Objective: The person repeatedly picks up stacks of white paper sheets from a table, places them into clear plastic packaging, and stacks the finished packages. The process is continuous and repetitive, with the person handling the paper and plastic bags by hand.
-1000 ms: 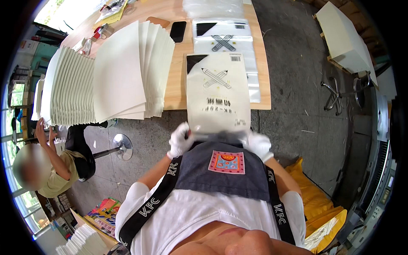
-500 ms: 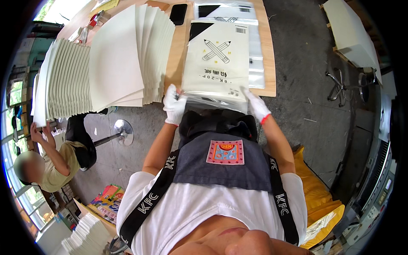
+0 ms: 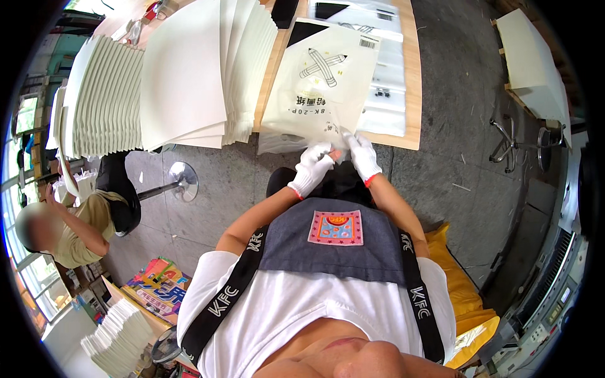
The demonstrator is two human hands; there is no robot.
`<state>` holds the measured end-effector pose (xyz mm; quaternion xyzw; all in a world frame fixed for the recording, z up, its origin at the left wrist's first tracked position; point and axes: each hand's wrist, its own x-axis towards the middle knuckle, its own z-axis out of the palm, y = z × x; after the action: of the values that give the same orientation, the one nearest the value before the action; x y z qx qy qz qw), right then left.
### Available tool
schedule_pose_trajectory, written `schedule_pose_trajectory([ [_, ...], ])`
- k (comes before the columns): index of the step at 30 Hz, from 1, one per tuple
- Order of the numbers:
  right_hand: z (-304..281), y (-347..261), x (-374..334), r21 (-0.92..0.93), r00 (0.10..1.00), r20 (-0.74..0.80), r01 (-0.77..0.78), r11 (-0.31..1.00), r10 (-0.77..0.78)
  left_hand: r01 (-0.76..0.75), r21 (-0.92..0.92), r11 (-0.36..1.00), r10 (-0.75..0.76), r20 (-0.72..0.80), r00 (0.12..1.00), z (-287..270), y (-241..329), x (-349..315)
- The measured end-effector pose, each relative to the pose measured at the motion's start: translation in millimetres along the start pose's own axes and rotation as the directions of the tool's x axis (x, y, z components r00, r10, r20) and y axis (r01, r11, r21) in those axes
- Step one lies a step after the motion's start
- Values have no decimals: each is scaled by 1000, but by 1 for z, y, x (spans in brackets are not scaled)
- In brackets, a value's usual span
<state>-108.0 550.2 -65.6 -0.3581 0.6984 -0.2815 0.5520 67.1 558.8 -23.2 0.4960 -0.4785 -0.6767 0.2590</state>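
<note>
A clear plastic bag (image 3: 321, 82) with a crossed-pencil print and a black corner lies slightly turned on the table, cream paper inside it. Its loose, crumpled end hangs over the table's near edge. My left hand (image 3: 313, 167), in a white glove with bare fingertips showing, pinches that end near its right corner. Close beside it, my right hand (image 3: 362, 159), also gloved, has its fingers closed on the same corner. More printed clear bags (image 3: 386, 94) lie flat beneath and to the right of this one.
Large fanned stacks of cream paper (image 3: 183, 75) fill the table's left part. A black phone (image 3: 284, 12) lies at the back. Beyond the left end a co-worker (image 3: 82, 227) handles a sheet. A wheeled chair (image 3: 504, 138) stands to the right; a yellow sack (image 3: 463, 290) lies low on the right.
Both hands have come together at the bag's near right corner, the left moving rightward from the other corner. The bag has turned slightly and its end is now bunched.
</note>
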Motion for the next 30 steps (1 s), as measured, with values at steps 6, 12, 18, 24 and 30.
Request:
schedule_pose_trajectory([
  [6,-54,2,-16,525,999,-1,33,850,-38,-185,140,973,92,497,863,-52,-6,-25],
  [12,-147,67,-54,-382,748,550,-171,908,372,443,-513,735,-500,32,866,-127,-91,-3],
  [18,-126,59,-32,216,967,200,-203,955,160,141,184,973,-127,-87,988,-63,10,3],
  [24,-74,67,-12,640,967,183,20,768,-177,-584,723,369,612,284,738,-4,141,14],
  [30,-94,8,84,500,881,15,402,767,-472,-925,332,-184,839,543,28,11,242,35],
])
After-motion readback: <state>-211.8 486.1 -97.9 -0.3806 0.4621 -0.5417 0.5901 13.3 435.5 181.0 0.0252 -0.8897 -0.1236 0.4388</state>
